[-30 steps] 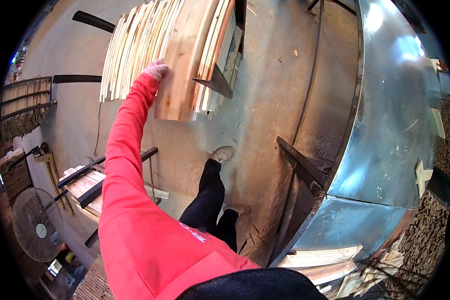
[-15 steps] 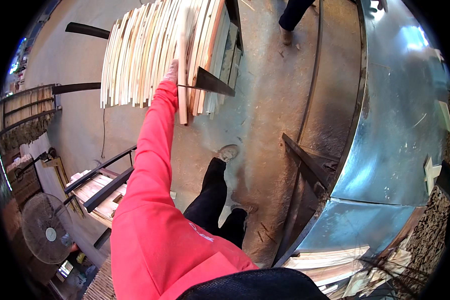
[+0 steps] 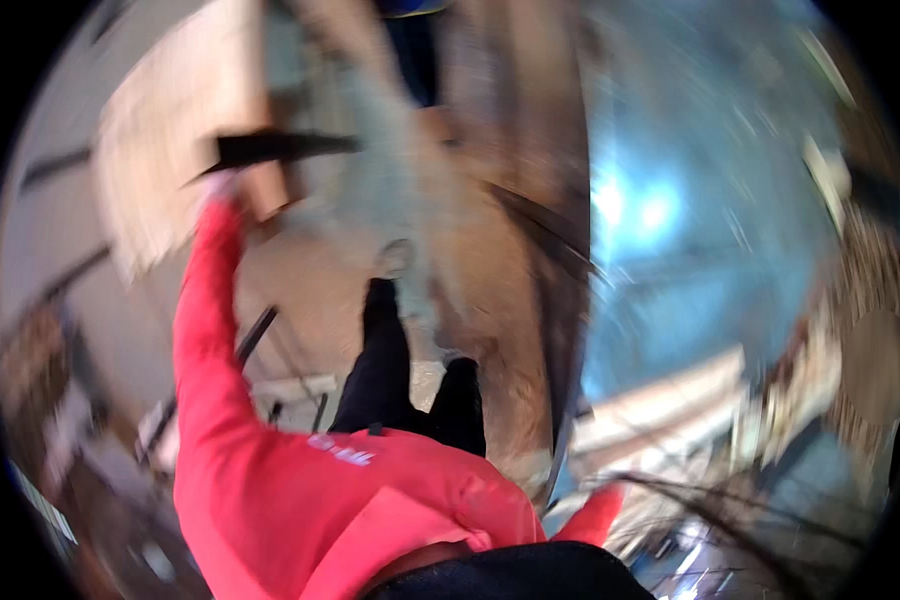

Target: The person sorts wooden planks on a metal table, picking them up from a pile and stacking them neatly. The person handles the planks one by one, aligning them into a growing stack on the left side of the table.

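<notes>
The picture is heavily blurred by motion. My left arm, in a red sleeve, stretches up and forward to a stack of pale wooden boards (image 3: 165, 150) standing at the upper left. My left hand (image 3: 216, 188) is at the lower edge of that stack, just under a dark metal bracket (image 3: 270, 148); the blur hides whether its fingers grip a board. Of my right arm only a bit of red sleeve (image 3: 595, 515) shows at the lower right, and the hand itself is hidden.
A large curved sheet of shiny metal (image 3: 690, 230) fills the right side. My dark trousers and a shoe (image 3: 395, 258) stand on the concrete floor in the middle. Another person's dark legs (image 3: 410, 50) are at the top. Dark bars and pale boards lie at the lower left.
The view has swung sharply and gone blurry. My left hand stays at the board stack, which now sits further left in the picture. The other person's legs are nearer the top centre.
</notes>
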Demonstrator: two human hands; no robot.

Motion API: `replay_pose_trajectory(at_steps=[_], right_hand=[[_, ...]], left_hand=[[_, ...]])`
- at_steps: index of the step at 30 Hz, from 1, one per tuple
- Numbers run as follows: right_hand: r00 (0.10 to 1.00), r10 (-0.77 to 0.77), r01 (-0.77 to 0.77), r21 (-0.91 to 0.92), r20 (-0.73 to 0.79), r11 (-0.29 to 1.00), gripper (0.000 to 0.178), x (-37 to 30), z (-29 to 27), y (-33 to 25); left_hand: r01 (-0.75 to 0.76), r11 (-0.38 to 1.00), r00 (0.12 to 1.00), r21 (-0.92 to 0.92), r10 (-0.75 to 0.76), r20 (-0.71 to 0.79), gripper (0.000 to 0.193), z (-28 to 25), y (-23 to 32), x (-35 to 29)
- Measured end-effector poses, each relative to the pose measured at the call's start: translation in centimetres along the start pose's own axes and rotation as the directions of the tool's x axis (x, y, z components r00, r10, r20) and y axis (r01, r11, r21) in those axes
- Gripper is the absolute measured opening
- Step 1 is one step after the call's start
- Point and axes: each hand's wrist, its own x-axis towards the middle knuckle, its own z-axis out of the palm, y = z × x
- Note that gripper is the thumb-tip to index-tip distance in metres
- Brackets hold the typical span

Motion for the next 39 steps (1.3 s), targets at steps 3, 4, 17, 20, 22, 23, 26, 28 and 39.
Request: replay_pose_trajectory(at_steps=[3,4,17,20,22,23,26,28,39], right_hand=[[1.000,0.020,-0.019,0.141,-0.002,0.990,0.079,4.7,-0.3,1.7],[1.000,0.002,0.000,0.157,-0.015,0.988,0.079,5.9,-0.2,1.9],[0.821,-0.554,0.339,0.659,0.142,0.672,0.091,10.0,0.2,7.7],[0.837,-0.426,0.128,0.634,0.344,0.763,0.103,7.5,-3.4,4.7],[0.736,-0.549,0.121,0.721,0.396,0.683,0.113,6.7,-4.9,4.6],[0.708,-0.607,0.290,0.635,0.362,0.716,0.117,7.0,-3.9,5.4],[0.640,-0.474,0.305,0.367,0.605,0.879,0.119,4.5,-6.4,2.6],[0.541,-0.443,0.524,0.125,0.715,0.842,0.115,3.6,-4.4,0.9],[0.799,-0.497,0.408,-0.302,-0.338,0.861,0.097,27.6,-30.3,12.5]], left_hand=[[0.157,0.943,0.961,-0.293,-0.214,-0.175,0.024,-1.6,13.0,-13.2],[0.241,0.903,0.946,-0.356,-0.301,-0.122,0.023,-3.0,16.9,-19.7],[-0.788,0.460,0.073,-0.410,0.731,0.679,0.059,15.9,53.2,-63.9],[-0.490,0.759,-0.099,-0.429,0.440,0.892,0.056,16.5,56.8,-61.3],[-0.100,0.968,-0.139,-0.229,0.215,0.967,0.056,12.6,60.4,-59.7],[0.186,0.981,-0.200,-0.057,0.095,0.975,0.057,10.1,62.7,-59.7],[0.698,0.573,-0.399,0.430,-0.187,0.898,0.059,4.5,67.8,-61.1],[0.452,0.837,-0.651,0.309,0.074,0.755,0.066,4.8,67.7,-61.9],[0.492,0.798,-0.725,0.349,0.153,0.672,0.085,14.8,62.8,-60.1]])
